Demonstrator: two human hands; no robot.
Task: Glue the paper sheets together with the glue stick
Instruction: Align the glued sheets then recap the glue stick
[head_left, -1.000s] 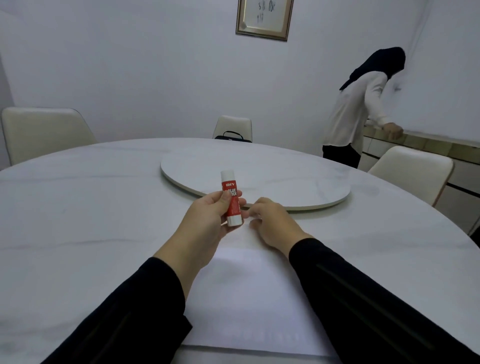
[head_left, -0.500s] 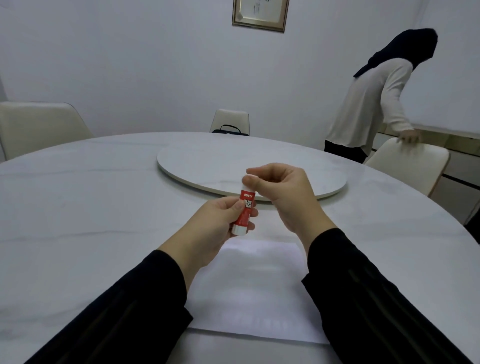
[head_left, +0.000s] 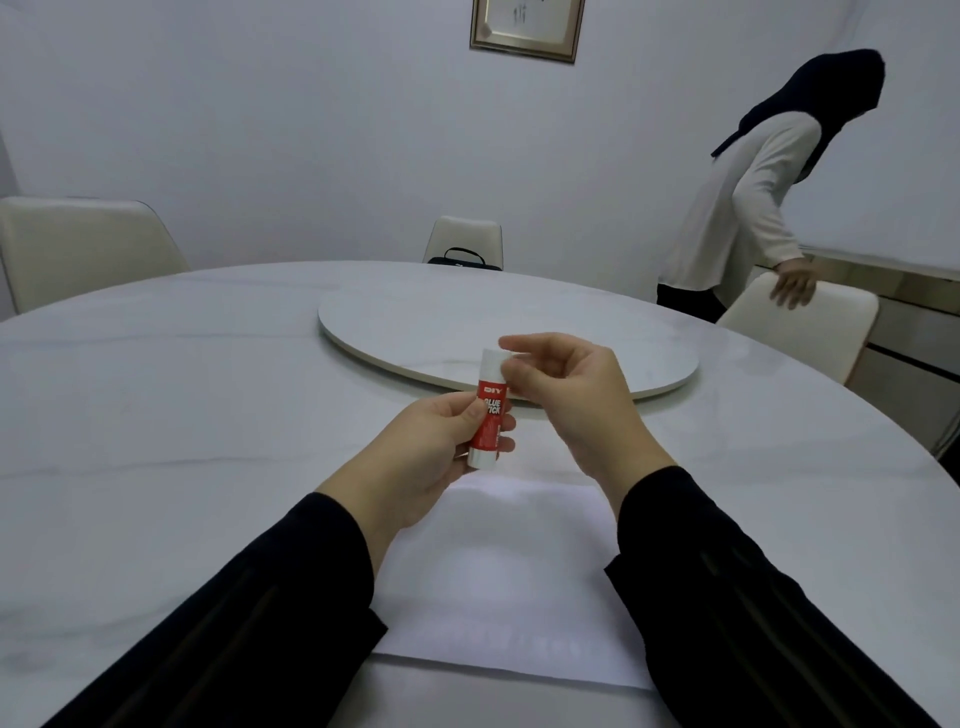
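A red and white glue stick (head_left: 488, 413) stands nearly upright in the air above the table, held by its red body in my left hand (head_left: 421, 457). My right hand (head_left: 571, 400) pinches the white cap at the top of the stick with thumb and fingertips. White paper sheets (head_left: 504, 582) lie flat on the table just below both hands, between my black sleeves; I cannot tell how many sheets are stacked.
The round white marble table (head_left: 156, 415) carries a round turntable (head_left: 519, 338) just beyond my hands. Cream chairs (head_left: 83, 244) stand around it. A person in a white top (head_left: 743, 208) stands at the far right, touching a chair back (head_left: 810, 322).
My right hand left the paper and rose to the top of the glue stick, closing on its cap. The stick rose slightly in my left hand. The person at right moved to the chair.
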